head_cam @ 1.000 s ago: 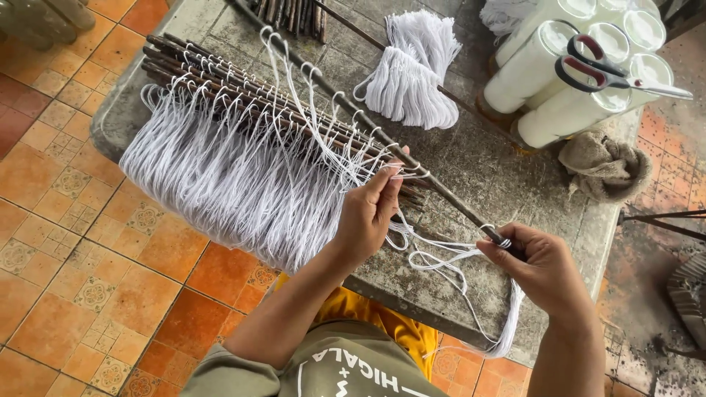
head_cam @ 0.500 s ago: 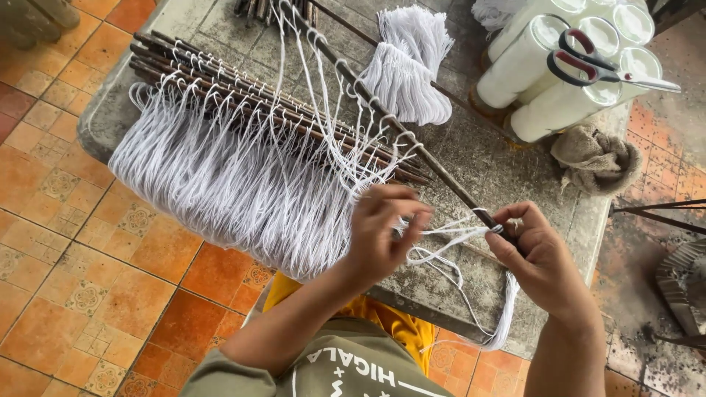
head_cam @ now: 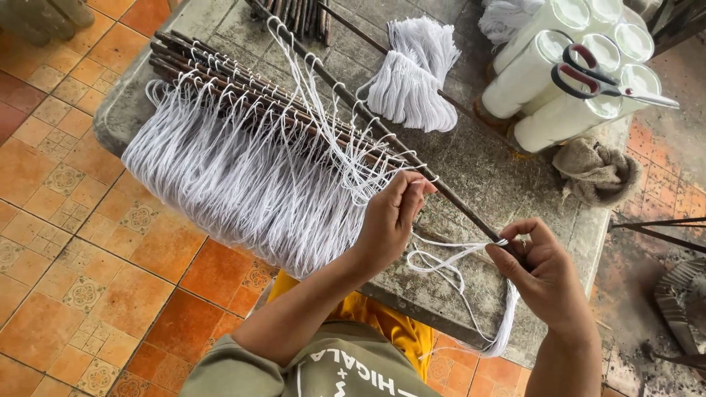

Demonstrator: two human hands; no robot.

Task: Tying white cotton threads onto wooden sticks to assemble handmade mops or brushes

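Head view. The bench (head_cam: 507, 176) is a grey, stained concrete slab with worn edges. It stands on a floor (head_cam: 66, 242) of orange tiles, some patterned; to the right the ground is darker and rougher.

Count on the bench: one long dark rod (head_cam: 382, 129) lying diagonally in use; a bundle of further dark rods (head_cam: 243, 88) beside it, too tightly packed to count; one loose skein (head_cam: 415, 73) of white cord; five white spools (head_cam: 548, 73) visible, standing close together at the far right; one pair of scissors (head_cam: 596, 81) with dark and red handles lying on top of the spools; one brown rag (head_cam: 599, 173) just beside the spools. A thick fringe of white cord (head_cam: 235, 184) hangs from the rod bundle over the bench's near edge; strands too many to count.

Left hand (head_cam: 393, 217): fingers pinched narrow on a cord loop against the long rod, near its middle. Right hand (head_cam: 544, 272): closed around the near end of the long rod, with a white cord (head_cam: 448, 261) wrapped at the fingers and trailing down over the bench edge. The slack cord runs between the two hands, lying on the bench. Two hands in view, both the person's own.
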